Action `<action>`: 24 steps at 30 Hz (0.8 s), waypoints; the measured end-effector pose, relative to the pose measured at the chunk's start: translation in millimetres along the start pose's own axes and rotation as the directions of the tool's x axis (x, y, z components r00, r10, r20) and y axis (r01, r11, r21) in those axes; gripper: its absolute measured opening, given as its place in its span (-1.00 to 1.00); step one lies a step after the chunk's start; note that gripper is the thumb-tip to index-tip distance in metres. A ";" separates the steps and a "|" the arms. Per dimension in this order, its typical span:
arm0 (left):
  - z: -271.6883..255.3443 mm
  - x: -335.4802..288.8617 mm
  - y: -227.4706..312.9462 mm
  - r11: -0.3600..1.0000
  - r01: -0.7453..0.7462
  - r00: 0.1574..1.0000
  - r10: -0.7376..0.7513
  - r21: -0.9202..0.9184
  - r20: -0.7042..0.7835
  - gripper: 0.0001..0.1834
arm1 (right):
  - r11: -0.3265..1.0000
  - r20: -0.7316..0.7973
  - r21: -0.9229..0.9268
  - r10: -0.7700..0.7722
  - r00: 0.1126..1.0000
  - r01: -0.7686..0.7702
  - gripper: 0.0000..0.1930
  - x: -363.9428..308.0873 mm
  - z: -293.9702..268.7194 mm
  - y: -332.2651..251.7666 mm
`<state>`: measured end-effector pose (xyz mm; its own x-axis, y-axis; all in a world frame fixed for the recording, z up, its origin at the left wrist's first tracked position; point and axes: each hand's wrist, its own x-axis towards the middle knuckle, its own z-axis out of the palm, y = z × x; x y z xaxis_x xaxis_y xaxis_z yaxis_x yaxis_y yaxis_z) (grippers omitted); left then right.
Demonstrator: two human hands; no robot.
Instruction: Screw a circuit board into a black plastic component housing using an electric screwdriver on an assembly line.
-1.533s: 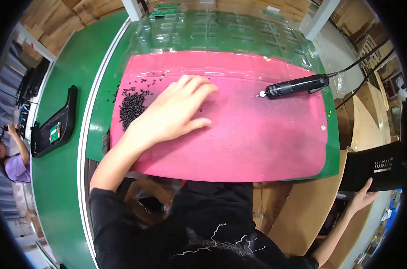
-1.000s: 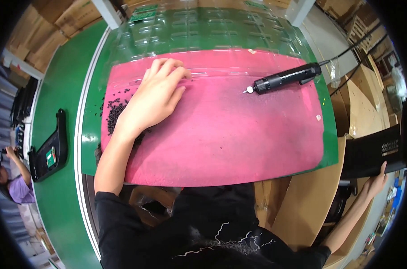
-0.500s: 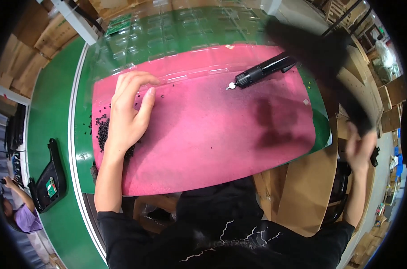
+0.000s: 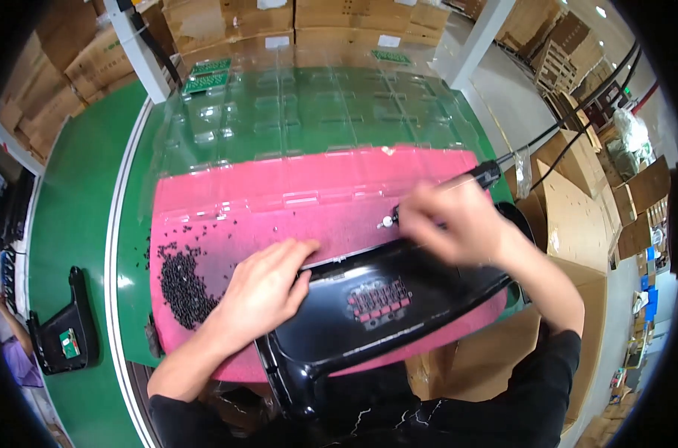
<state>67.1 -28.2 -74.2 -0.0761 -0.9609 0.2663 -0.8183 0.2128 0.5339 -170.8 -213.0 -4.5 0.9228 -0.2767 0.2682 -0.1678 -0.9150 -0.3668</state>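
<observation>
Casing (image 4: 432,280) lies on the pink mat (image 4: 309,225), its far left edge at the bent fingers of the left hand (image 4: 268,287), the blurred right hand (image 4: 458,222) above; either's grip I cannot tell.

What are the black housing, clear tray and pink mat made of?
Black housing: likely moulded plastic, glossy; bright reflections, rounded edges.
Clear tray: probably thin formed plastic, shiny; see-through, with glints and shaped pockets.
Pink mat: matt, perhaps rubber or foam; no glare, grain unclear.
</observation>
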 end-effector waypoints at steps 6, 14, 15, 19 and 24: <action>-5.2 13.3 -3.9 0.982 -0.045 0.996 0.057 0.183 -0.064 -0.56 | 0.688 -0.235 -0.534 0.437 0.868 -0.491 -0.66 96.5 -6.2 197.9; -10.5 14.7 -15.4 0.983 -0.115 0.993 0.117 0.144 -0.009 -0.65 | 0.402 -0.236 -0.673 0.680 0.695 -0.621 -0.48 145.2 28.9 319.4; -11.2 16.7 -15.9 0.984 -0.124 0.992 0.125 0.131 0.006 -0.66 | 0.408 -0.242 -0.667 0.673 0.699 -0.623 -0.48 147.9 31.2 327.7; -13.3 20.0 -17.7 0.971 -0.169 0.985 0.163 0.172 0.047 -0.68 | 0.540 -0.183 -0.660 0.559 0.809 -0.523 -0.47 151.0 33.0 350.2; -16.9 20.7 -13.5 0.961 -0.194 0.980 0.183 0.195 0.075 -0.65 | 0.472 -0.262 -0.797 0.292 0.920 -0.377 -0.53 137.0 21.0 335.8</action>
<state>86.2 -48.0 -62.3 -0.2673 -0.9163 0.2981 -0.8829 0.3569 0.3052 -93.4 -551.9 -109.6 0.7089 -0.5985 0.3732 -0.7034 -0.5613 0.4361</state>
